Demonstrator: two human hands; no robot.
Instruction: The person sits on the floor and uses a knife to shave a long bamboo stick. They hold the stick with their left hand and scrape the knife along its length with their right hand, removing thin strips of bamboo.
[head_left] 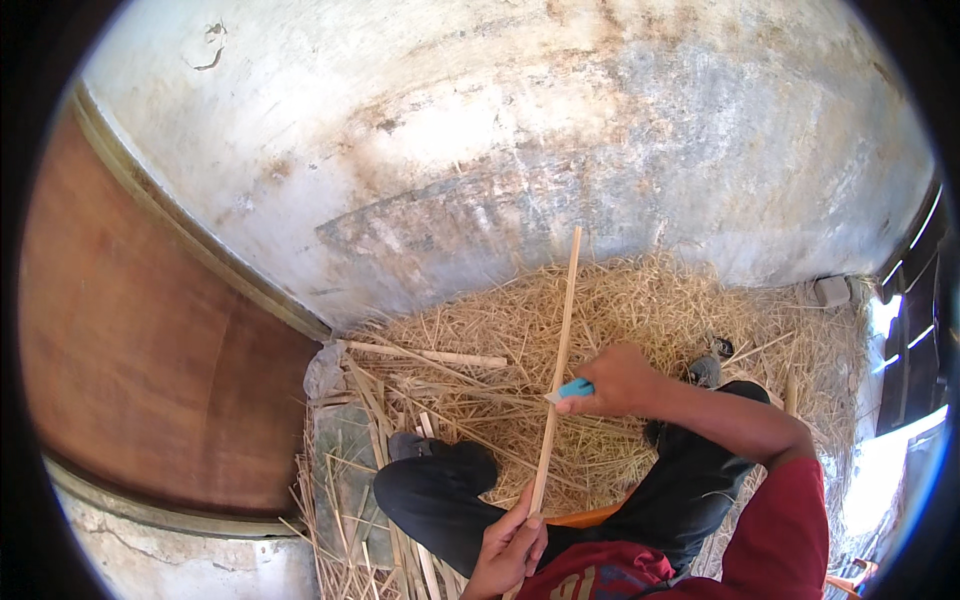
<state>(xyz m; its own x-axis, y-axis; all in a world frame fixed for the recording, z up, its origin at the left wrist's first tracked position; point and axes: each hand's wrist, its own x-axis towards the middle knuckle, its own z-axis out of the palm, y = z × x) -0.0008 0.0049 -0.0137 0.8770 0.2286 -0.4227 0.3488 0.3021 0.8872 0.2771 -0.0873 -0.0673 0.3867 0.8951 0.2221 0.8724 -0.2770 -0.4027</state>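
A long, pale strip of wood or bamboo (566, 320) slants up from my lap toward the wall. My left hand (508, 545) is closed around its lower end, close to my body. Near the middle of the strip, my right hand (620, 380) grips a knife with a blue handle (577, 388). The short blade touches the strip or lies right against it; its edge is too small to make out. My fingers partly hide the handle.
Straw-like shavings (640, 300) cover the floor between my bent legs and the stained wall (500, 150). Several loose strips (430, 354) lie at left, beside a brown door panel (150, 330). A grey block (832, 291) sits at the far right by dark slats (918, 320).
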